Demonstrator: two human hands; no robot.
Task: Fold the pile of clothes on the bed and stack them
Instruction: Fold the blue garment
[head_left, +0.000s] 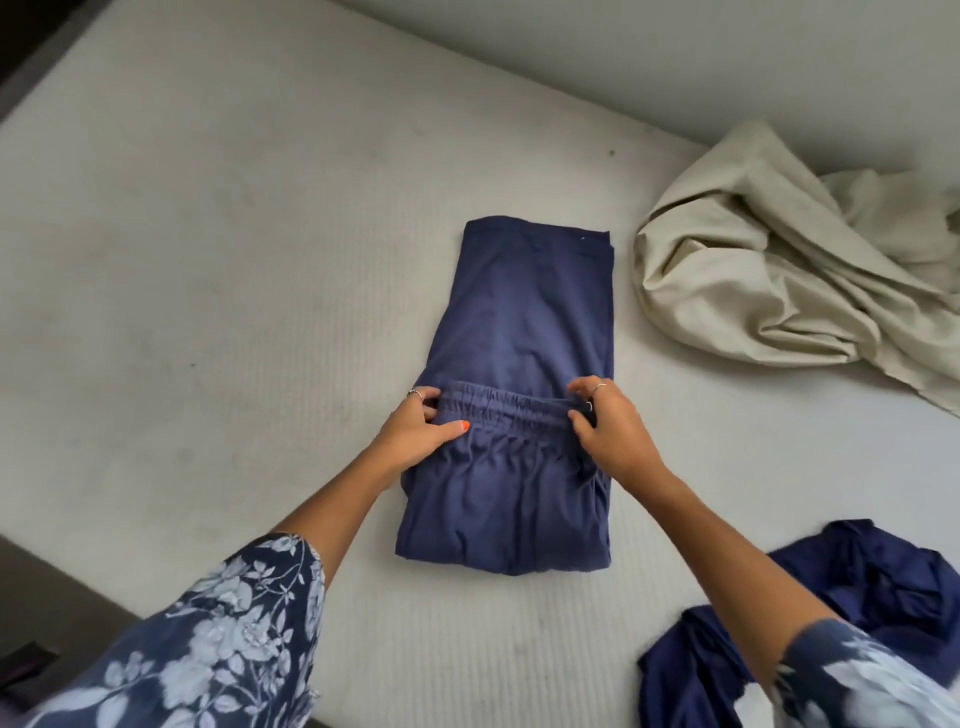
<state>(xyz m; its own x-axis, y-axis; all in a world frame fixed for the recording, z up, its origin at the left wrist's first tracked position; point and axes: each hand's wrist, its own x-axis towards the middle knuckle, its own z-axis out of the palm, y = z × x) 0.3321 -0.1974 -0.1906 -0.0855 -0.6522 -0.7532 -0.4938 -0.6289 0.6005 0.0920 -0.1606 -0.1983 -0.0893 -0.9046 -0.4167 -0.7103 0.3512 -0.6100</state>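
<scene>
Nearest me, at 5 o'clock: a crumpled dark navy garment (852, 613), unfolded, well apart from the work. Patterned sleeves at 7 and 5.

Centre of the bed (208, 260): the blue trousers (524, 322) lie flat in a long narrow strip, running toward 12 o'clock. The near part is doubled over, so the elastic waistband (511, 408) lies across the strip's middle.

Left hand (423, 431): thumb on top, fingers curled under the waistband's left end, pinching it. Right hand (605, 428): pinching the right end, fingers bent over the edge.

My read: mid-fold, the waistband being carried toward the hem at 12 o'clock. To do it well I'd keep both pinches level, lead the band straight up the strip, match the side edges, then flatten the gathers below the elastic before letting go.

Farther out, at 2 o'clock: a rumpled beige cloth (779, 270), not yet folded. No finished stack in view.
</scene>
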